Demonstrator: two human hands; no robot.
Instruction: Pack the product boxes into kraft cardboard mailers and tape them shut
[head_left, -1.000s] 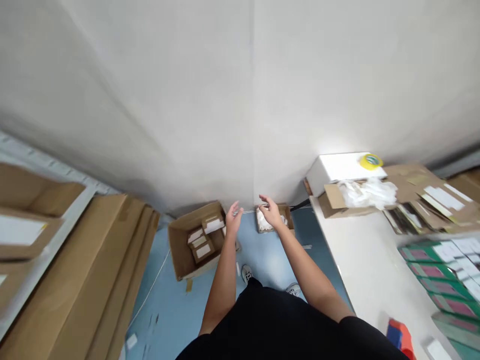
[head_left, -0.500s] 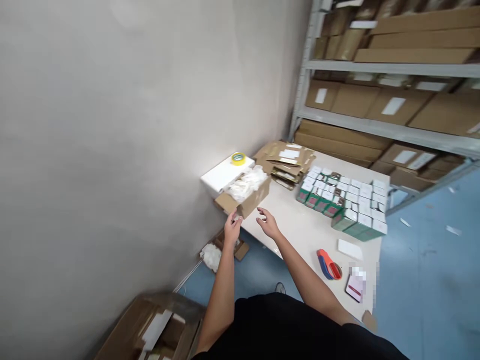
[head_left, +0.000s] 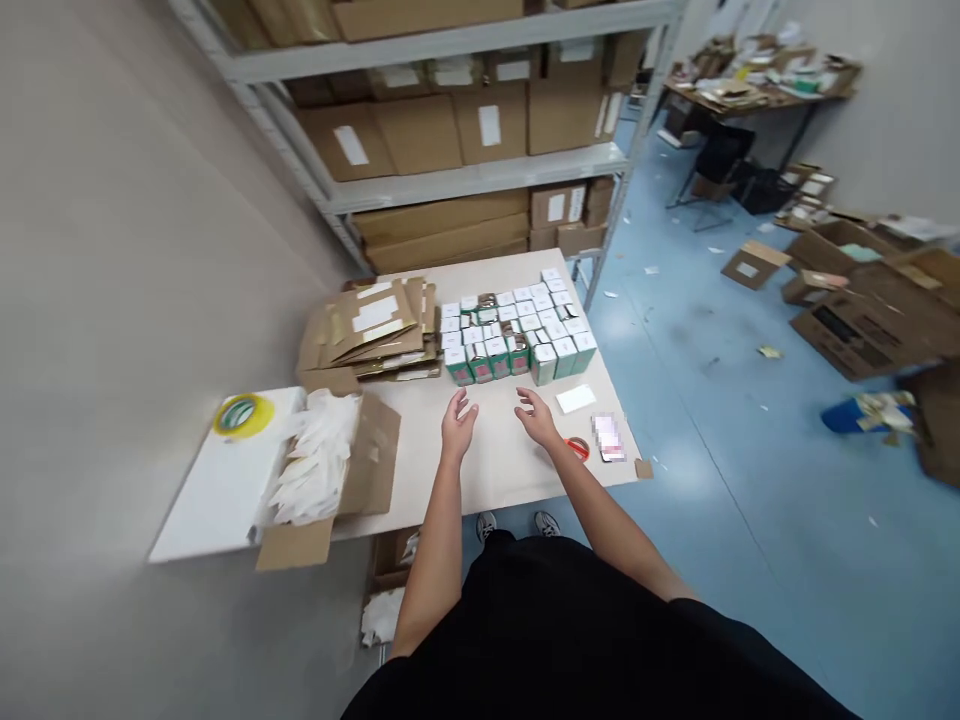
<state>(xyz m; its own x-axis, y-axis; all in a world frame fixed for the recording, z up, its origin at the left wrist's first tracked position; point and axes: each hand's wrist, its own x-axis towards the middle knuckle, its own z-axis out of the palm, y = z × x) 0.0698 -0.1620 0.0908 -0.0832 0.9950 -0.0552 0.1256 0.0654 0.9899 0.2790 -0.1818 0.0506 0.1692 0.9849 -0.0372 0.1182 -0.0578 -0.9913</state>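
Both my hands hang over the pale table (head_left: 420,440), open and holding nothing. My left hand (head_left: 459,425) is nearest the open cardboard carton (head_left: 371,465), which is stuffed with white plastic wrap (head_left: 315,460). My right hand (head_left: 536,417) is close to a red and blue tape dispenser (head_left: 577,449), mostly hidden behind my wrist. Ahead of both hands stand several green and white boxes (head_left: 510,335) in tight rows. Neither hand touches them.
Flattened cardboard mailers (head_left: 367,330) lie at the table's far left. A yellow tape roll (head_left: 241,415) sits on a white foam block (head_left: 214,490). A white card (head_left: 576,399) and a blurred phone (head_left: 607,437) lie nearby. Carton-filled metal shelving (head_left: 450,130) stands behind; scattered cartons (head_left: 855,310) cover the blue floor.
My view has swung from the wall and floor boxes round to the table. My hands have moved from above the floor boxes to over the table top, still open.
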